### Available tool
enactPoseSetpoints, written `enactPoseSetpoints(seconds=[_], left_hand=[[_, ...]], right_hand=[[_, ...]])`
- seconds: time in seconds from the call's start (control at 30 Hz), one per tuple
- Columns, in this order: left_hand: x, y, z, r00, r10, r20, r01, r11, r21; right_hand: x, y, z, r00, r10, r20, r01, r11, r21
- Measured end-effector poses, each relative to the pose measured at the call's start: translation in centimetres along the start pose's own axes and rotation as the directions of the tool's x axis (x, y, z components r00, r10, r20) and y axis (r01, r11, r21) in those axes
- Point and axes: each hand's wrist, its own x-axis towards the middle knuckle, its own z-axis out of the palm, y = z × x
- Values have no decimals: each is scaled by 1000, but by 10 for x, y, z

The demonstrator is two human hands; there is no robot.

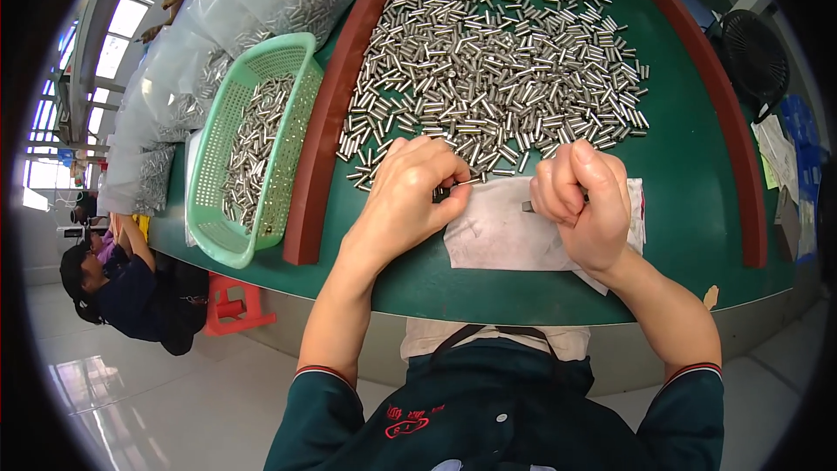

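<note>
My left hand point(403, 190) is closed at the near edge of a wide heap of short metal pins point(497, 78). Between its thumb and fingers is a metal pin point(472, 181), with something dark in the curl of the fingers. My right hand point(586, 196) makes a fist with the thumb on top, over a whitish cloth point(506, 240) that lies flat on the green table point(410, 283). A small grey end point(527, 207) pokes out of that fist; the rest of it is hidden.
A dark red border point(318, 157) frames the heap on three sides. Left of it stands a green plastic basket point(296, 135) with pins inside. Clear bags of pins point(187, 61) line the far left. At right are a black fan point(751, 57) and blue bins point(806, 157). A person point(122, 292) sits beyond a red stool point(237, 305).
</note>
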Motion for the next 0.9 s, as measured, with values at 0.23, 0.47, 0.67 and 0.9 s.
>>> enactPoseSetpoints(seconds=[0.23,0.47,0.67,0.9], left_hand=[[-3,12,3,999,3,34,6,965,-262],[-3,15,10,991,44,129,-26,990,-138],[-3,17,11,992,44,121,-34,996,-85],[-4,17,12,994,50,100,-41,995,-94]], right_hand=[[-1,-2,1,999,-7,-36,12,991,135],[-1,5,2,998,18,-61,-4,974,225],[-1,13,4,996,63,-67,-44,968,247],[0,12,5,995,67,-70,-47,964,262]])
